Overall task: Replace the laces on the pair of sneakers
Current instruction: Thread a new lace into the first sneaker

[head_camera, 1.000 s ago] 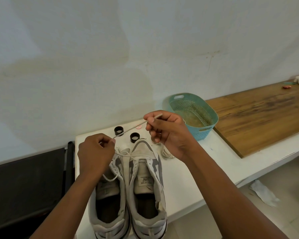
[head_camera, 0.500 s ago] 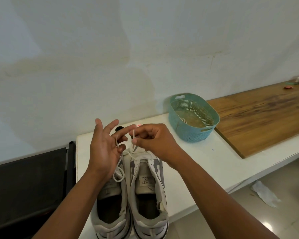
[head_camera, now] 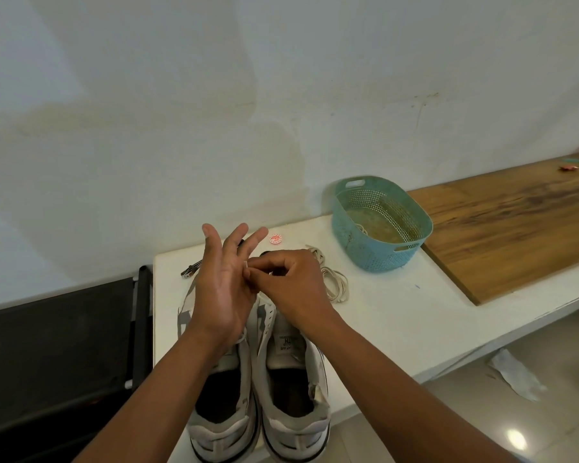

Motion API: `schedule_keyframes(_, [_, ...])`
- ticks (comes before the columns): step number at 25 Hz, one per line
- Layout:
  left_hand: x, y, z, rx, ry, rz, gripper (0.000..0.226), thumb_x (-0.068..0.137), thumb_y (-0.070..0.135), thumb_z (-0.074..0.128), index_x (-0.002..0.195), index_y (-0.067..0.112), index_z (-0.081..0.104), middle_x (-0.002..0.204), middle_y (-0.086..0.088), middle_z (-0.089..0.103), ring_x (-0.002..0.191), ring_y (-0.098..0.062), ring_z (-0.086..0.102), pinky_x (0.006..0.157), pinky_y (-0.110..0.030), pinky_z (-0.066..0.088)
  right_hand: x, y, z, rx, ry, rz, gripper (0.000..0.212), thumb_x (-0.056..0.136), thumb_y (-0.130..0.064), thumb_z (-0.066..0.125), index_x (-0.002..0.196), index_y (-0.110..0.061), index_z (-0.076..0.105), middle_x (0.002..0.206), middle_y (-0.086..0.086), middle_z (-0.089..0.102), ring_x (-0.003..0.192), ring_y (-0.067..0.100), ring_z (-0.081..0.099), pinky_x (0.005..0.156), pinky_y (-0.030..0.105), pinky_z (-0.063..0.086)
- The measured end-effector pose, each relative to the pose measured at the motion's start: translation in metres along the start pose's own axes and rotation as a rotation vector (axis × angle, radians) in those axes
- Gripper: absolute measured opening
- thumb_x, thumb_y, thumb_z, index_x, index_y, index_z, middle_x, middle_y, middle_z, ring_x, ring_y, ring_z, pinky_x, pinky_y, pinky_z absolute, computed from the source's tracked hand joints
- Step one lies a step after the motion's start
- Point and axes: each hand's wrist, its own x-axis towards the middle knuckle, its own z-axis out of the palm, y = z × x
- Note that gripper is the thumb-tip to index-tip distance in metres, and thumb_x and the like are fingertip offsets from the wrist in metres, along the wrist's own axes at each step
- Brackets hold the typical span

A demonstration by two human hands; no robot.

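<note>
Lace [head_camera: 247, 266] is what I work on here, a short white bit showing between my two hands above the toe ends of the sneakers [head_camera: 291, 359], which stand side by side at the near left end of the white surface [head_camera: 398, 315], heels toward me. My right hand [head_camera: 291, 282] has its grip closed in a pinch on that lace, thumb and forefinger together; my left hand [head_camera: 219, 289] stands palm-in beside it with the fingers spread and straight, and I cannot tell whether it touches the lace. To do this step well, I judge, I should keep the pinch close to the lace tip so it stays stiff, feed it squarely into the eyelet, and let the left hand steady the shoe or catch the end as it emerges. A loose coil of pale lace [head_camera: 336, 284] lies just right of the shoes, a teal basket [head_camera: 381, 255] farther right, a wooden board [head_camera: 515, 228] beyond.
</note>
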Motion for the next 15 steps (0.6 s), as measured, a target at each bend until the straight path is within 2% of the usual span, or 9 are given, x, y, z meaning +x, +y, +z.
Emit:
schedule_keyframes(3, [0.002,-0.002,-0.002,0.032,0.022,-0.033,0.081,0.089,0.078,0.029,0.149,0.027,0.046,0.145,0.003,0.060,0.127,-0.020,0.063,0.109,-0.046,0.046,0.002,0.000,-0.001,-0.034,0.024,-0.006,0.002,0.083,-0.023,0.079,0.083,-0.023,0.082,0.074,-0.008,0.076,0.069,0.018,0.071,0.072,0.047,0.061])
schedule_keyframes(5, [0.005,-0.003,-0.006,0.309,0.127,0.026,0.059,0.099,0.069,0.036,0.134,0.030,0.063,0.134,0.007,0.067,0.124,-0.015,0.063,0.105,-0.045,0.048,0.003,-0.002,-0.004,-0.082,0.065,-0.021,0.007,0.083,-0.024,0.080,0.076,-0.023,0.078,0.070,-0.010,0.073,0.061,0.008,0.064,0.065,0.040,0.059])
schedule_keyframes(7, [0.007,0.001,-0.011,0.596,0.269,0.160,0.032,0.100,0.047,0.053,0.111,0.028,0.077,0.110,0.005,0.075,0.103,-0.009,0.067,0.089,-0.037,0.053,0.004,-0.002,-0.009,-0.144,0.102,-0.013,0.008,0.080,-0.025,0.079,0.074,-0.024,0.076,0.068,-0.012,0.071,0.059,0.003,0.059,0.064,0.036,0.055])
schedule_keyframes(8, [0.007,0.003,-0.013,0.655,0.313,0.208,0.021,0.099,0.035,0.061,0.102,0.024,0.079,0.098,0.001,0.077,0.090,-0.010,0.068,0.080,-0.033,0.053,0.005,-0.001,-0.012,-0.164,0.110,0.000,0.007,0.079,-0.025,0.079,0.073,-0.023,0.076,0.068,-0.012,0.071,0.060,0.003,0.059,0.065,0.037,0.056])
schedule_keyframes(11, [0.007,0.007,-0.018,0.641,0.318,0.214,0.007,0.092,0.017,0.074,0.090,0.016,0.081,0.080,-0.007,0.077,0.073,-0.017,0.069,0.066,-0.029,0.057,0.007,0.000,-0.016,-0.211,0.107,0.024,0.008,0.078,-0.027,0.078,0.072,-0.023,0.076,0.066,-0.012,0.071,0.059,0.004,0.061,0.064,0.037,0.057])
schedule_keyframes(15, [0.008,0.001,-0.022,0.581,0.287,0.122,0.007,0.091,0.012,0.075,0.091,0.008,0.081,0.082,-0.016,0.077,0.071,-0.022,0.071,0.070,-0.030,0.062,0.004,-0.003,-0.016,-0.334,0.107,0.001,0.017,0.080,-0.041,0.075,0.071,-0.027,0.073,0.065,-0.014,0.069,0.061,0.004,0.061,0.062,0.034,0.057])
